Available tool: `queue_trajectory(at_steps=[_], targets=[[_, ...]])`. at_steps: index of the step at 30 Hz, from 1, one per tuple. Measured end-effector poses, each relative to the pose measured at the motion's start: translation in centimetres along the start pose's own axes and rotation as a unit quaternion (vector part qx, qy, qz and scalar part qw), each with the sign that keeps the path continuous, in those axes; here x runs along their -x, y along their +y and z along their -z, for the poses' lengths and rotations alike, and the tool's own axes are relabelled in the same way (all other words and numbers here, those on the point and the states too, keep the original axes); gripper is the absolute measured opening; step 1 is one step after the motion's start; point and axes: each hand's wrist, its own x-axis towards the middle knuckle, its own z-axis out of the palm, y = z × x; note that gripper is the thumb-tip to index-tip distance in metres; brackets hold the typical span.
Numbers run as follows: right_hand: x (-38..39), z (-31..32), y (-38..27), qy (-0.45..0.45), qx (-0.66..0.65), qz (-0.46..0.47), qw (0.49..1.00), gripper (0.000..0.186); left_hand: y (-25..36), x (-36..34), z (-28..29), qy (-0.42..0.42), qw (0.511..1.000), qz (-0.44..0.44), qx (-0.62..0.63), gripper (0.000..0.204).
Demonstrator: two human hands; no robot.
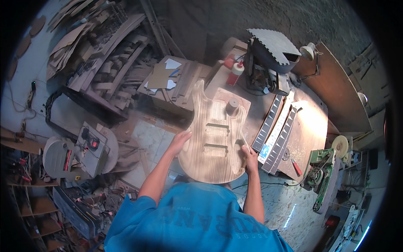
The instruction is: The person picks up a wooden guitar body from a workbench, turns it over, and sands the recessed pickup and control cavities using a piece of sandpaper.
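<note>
The workshop is stretching out around a brown surface [312, 130], which is catching bright light at its right end. In front of the person's torso, at the near left of that surface, two hands are holding one wooden guitar body [195, 153]. The left hand [182, 140] is gripping its left edge, partly closed; the right hand [250, 158] is curling around its right edge, the thumb lying by a dark opening. Two rectangular pockets are showing in its middle. Just beyond the right side, one cylinder [232, 107] is standing upright. Farther right, two dark inlaid strips [268, 122] are lying near one red-handled tool [297, 168]. On the far side, one bottle [235, 74] is standing; whether its red is contents or label, I cannot tell. One lamp [307, 52] is leaning at the far right. At the far left, a rack [110, 49] is holding many wood offcuts [110, 86].
</note>
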Motion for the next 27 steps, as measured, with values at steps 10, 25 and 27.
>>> queue_trajectory(at_steps=[10,25,27], targets=[[0.8,0.2,0.3,-0.008,-0.006,-0.005,1.000,0.051,-1.0,0.2,0.2,-0.006,1.000,-0.007,0.011,0.046],[2.5,-0.1,1.6,0.003,-0.027,0.005,1.000,0.050,-3.0,-0.2,1.7,-0.023,1.000,-0.016,0.008,0.048],[2.6,-0.1,1.9,0.008,-0.032,0.007,0.999,0.049,-3.1,-0.4,1.9,-0.023,1.000,-0.015,0.002,0.047]])
